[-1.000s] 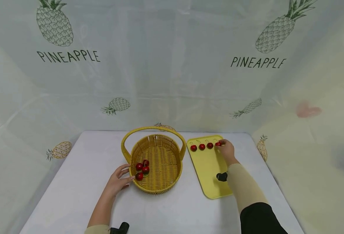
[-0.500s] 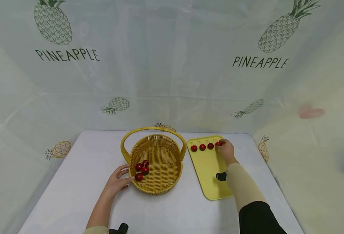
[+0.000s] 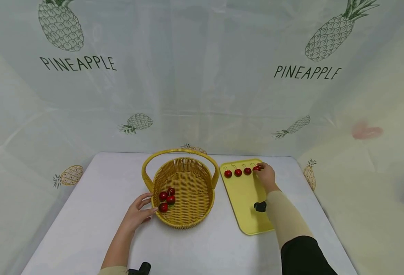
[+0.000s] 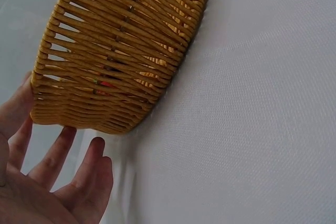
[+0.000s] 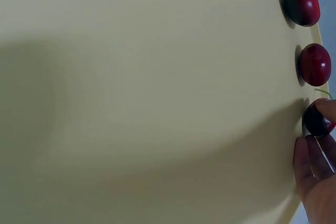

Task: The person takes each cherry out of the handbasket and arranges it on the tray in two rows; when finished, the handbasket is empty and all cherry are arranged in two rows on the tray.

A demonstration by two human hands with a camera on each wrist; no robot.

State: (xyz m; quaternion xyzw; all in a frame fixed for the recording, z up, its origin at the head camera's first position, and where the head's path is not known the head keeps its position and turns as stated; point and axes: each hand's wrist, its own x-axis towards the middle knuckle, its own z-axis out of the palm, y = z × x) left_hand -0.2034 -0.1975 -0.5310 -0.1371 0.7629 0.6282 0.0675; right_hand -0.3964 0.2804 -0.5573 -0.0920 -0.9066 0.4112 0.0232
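Observation:
A round yellow wicker basket (image 3: 188, 214) with an arched handle stands mid-table, several red cherries (image 3: 170, 199) grouped at its left inside. My left hand (image 3: 136, 214) touches the basket's left rim with spread, relaxed fingers; in the left wrist view the thumb (image 4: 16, 109) meets the rim and some fingers are apart from the wall. On the right lies a yellow tray (image 3: 241, 204) with a row of stemmed cherries (image 3: 237, 172) along its far edge. My right hand (image 3: 268, 178) pinches the rightmost cherry (image 5: 315, 121) between thumb and fingers, at the tray's far right corner.
A white-covered table (image 3: 95, 214) carries both containers. Behind it hangs a pale curtain (image 3: 202, 84) printed with pineapples. The basket's handle (image 3: 180, 151) arches above its rim, and the right forearm (image 3: 286, 217) reaches over the tray's right side.
Both hands, the basket and the cherries keep their places. Only the head view shifts very slightly.

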